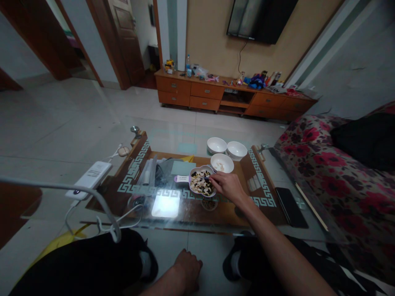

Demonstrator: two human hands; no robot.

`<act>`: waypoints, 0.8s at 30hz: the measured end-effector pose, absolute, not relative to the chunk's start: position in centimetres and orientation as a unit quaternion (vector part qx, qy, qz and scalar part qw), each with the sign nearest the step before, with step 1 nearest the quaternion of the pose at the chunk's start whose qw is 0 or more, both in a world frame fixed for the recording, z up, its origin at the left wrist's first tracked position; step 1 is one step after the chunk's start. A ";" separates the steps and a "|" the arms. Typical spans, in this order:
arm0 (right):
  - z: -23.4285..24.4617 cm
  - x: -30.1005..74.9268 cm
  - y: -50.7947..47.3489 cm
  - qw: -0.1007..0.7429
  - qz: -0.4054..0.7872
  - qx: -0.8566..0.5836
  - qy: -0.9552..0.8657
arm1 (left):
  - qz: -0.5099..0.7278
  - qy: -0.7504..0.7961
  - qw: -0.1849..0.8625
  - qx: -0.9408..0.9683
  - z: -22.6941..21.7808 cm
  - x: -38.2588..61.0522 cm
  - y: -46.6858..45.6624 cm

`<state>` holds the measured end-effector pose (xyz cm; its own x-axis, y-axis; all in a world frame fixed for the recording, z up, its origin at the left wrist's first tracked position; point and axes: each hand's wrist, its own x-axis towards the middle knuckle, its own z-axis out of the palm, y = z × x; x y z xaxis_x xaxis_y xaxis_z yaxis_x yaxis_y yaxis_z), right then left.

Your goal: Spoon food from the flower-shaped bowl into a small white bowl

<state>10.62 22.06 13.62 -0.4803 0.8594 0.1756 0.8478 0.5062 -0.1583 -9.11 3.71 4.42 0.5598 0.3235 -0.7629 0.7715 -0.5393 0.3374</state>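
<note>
My right hand [227, 186] is closed in a pinch at the right side of a purple-rimmed, flower-shaped dish [190, 186] with a labelled handle. A small dark purple piece shows by its fingertips; I cannot make out what it is. Mixed pale flakes, black beans and greenish bits [202, 183] fill the dish. Just behind it stands a white bowl [222, 164] with a few pale pieces inside. Two more bowls, a left one [216, 145] and a right one [237, 150], stand farther back. My left hand [189, 265] hangs in front of the table edge, fingers curled, nothing visible in it.
The glass table [194, 222] has a shelf beneath. A white power strip [92, 179] with cables lies at the left. A black phone [291, 207] and a thin stick [311, 206] lie at the right, near a floral sofa [321, 172]. A cluttered cabinet [206, 91] stands behind.
</note>
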 end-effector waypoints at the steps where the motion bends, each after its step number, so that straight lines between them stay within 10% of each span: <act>1: 13.7 10.6 22.1 0.122 0.027 -0.498 -0.858 | -0.326 0.336 0.343 0.814 4.4 -9.1 3.7; 24: 14.8 15.8 23.9 0.325 -0.070 -0.625 -0.706 | -0.323 0.339 0.338 0.816 4.0 -9.2 3.6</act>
<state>15.82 23.89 14.84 -0.0074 0.8375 0.5464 0.9288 0.2082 -0.3067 -9.23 3.55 3.96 0.5610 0.3344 -0.7573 0.7720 -0.5415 0.3328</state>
